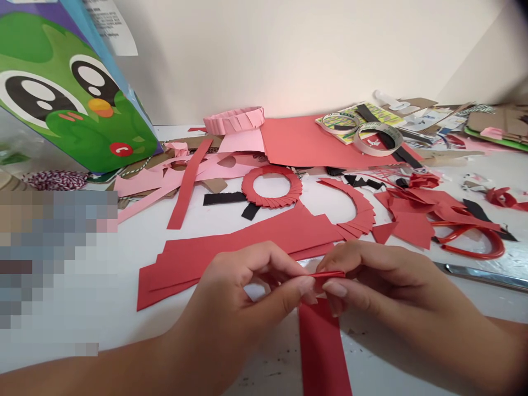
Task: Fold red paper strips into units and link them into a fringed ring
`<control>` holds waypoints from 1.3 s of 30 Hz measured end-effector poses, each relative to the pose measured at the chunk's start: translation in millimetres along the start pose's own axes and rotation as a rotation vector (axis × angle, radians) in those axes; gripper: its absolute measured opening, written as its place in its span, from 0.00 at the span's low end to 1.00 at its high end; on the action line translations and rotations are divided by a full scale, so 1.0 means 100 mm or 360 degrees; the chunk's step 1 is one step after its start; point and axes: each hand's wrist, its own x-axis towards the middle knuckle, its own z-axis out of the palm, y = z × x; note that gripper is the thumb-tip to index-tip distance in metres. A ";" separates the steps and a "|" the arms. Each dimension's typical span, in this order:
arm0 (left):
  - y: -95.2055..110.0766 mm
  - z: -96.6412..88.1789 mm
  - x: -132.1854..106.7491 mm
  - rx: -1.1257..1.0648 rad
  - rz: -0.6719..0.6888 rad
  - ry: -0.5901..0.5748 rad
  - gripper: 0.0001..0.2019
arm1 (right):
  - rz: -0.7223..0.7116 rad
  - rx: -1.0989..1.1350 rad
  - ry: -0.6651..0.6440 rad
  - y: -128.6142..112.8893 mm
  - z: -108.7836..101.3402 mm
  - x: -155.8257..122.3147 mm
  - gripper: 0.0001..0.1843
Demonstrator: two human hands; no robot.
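Observation:
Between the fingertips of both hands is a red paper strip (pixel 324 346), its far end folded over and its long tail hanging toward me. My left hand (pixel 264 291) pinches the left side of the fold, thumb on the near face. On the other side my right hand (pixel 363 280) pinches the same fold, thumb and forefinger closed. Just beyond my hands lies a stack of red paper strips (pixel 239 242). Behind it rest a closed ring of overlapping folded red paper (pixel 272 187) and a curved, unclosed row of similar folds (pixel 358 209).
Red-handled scissors (pixel 487 242) and a metal blade or ruler (pixel 487 275) lie at the right among red scraps. At the back are tape rolls (pixel 377 139), red sheets (pixel 297 143) and a pink pleated ring (pixel 234 120). A green owl-faced box (pixel 82 126) stands at the left.

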 end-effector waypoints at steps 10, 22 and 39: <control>-0.02 -0.02 0.02 0.0043 0.0028 -0.0201 0.07 | 0.0089 -0.0019 -0.0191 -0.06 0.01 0.06 0.22; -0.03 -0.01 0.02 -0.0200 -0.0121 -0.0307 0.09 | -0.0129 -0.0476 -0.0203 -0.03 -0.06 0.08 0.20; -0.01 -0.04 0.04 -0.0421 -0.0234 -0.0267 0.10 | -0.0089 -0.0157 -0.0272 -0.02 -0.05 0.07 0.24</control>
